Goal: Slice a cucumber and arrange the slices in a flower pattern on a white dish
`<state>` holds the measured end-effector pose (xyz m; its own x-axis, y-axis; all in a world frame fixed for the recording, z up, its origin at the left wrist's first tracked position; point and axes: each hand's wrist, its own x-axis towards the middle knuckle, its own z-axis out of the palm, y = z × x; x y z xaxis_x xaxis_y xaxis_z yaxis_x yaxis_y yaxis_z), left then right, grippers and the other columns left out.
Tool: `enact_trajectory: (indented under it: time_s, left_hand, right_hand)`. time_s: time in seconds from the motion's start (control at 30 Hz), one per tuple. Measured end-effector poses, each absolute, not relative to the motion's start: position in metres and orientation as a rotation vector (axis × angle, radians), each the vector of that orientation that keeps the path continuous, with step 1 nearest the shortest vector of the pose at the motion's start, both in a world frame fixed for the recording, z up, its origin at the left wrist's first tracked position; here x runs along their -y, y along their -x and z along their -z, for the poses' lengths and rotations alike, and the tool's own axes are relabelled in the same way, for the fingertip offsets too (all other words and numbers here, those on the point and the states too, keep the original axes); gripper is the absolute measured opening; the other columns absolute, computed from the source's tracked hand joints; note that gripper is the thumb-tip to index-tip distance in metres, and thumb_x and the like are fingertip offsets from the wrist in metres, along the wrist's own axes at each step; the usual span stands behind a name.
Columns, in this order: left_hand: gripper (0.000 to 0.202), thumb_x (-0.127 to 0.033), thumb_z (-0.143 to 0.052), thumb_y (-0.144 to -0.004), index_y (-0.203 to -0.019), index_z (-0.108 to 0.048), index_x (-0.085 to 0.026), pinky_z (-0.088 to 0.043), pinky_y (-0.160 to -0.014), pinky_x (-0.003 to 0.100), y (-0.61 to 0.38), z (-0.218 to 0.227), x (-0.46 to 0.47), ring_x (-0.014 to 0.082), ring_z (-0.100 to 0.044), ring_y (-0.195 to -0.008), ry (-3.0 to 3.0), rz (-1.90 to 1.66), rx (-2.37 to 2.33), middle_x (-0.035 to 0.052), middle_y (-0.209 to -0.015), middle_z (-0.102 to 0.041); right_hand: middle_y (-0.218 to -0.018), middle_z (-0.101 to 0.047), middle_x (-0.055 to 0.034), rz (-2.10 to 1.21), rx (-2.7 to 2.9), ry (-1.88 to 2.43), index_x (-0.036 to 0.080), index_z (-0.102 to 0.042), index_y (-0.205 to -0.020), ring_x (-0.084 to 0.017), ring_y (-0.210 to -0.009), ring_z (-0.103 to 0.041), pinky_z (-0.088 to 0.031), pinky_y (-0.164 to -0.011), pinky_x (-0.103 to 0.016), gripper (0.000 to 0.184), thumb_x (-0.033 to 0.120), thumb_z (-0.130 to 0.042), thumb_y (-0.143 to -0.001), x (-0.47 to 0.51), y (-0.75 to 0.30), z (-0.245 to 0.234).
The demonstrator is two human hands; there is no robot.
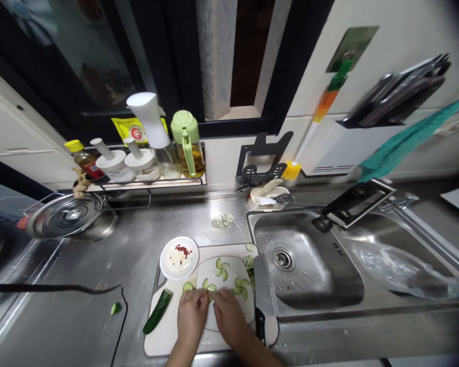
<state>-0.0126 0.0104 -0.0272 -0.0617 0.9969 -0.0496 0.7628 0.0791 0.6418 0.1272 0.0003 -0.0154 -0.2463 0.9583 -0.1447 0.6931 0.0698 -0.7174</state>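
My left hand (191,313) and my right hand (226,311) meet over the near edge of a white plate (229,265) on a pale cutting board (168,336). Both hands pinch the same cucumber slice (211,289) with closed fingertips. More cucumber slices (241,286) lie in small fans on the plate. A half cucumber (157,311) lies on the board to the left of my left hand. A cleaver (263,295) rests on the board's right edge beside my right hand.
A small white dish (179,258) with red bits sits at the board's far left. Loose cucumber slices (222,220) lie on the steel counter. The sink (309,265) with faucet (352,204) is at right, a pot lid (67,216) and condiment bottles (153,148) at left.
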Motion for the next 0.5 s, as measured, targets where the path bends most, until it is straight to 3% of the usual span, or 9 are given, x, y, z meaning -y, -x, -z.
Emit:
enact_trajectory:
  time_s: [0.5]
  left_hand:
    - [0.022,-0.030,-0.052,-0.087,-0.089,-0.074,-0.026,-0.047,-0.081,0.036,0.0146,0.0242,-0.0090,0.0237,-0.059,-0.085,-1.877,-0.579,-1.863,0.0081,-0.082,-0.069]
  right_hand:
    - [-0.100,-0.059,-0.0093,-0.972,2.058,1.671,0.017,-0.063,-0.109,-0.022,-0.097,-0.049,-0.038,-0.090,-0.033,0.033,0.009,-0.039,-0.087,-0.0035,-0.1237,0.0140]
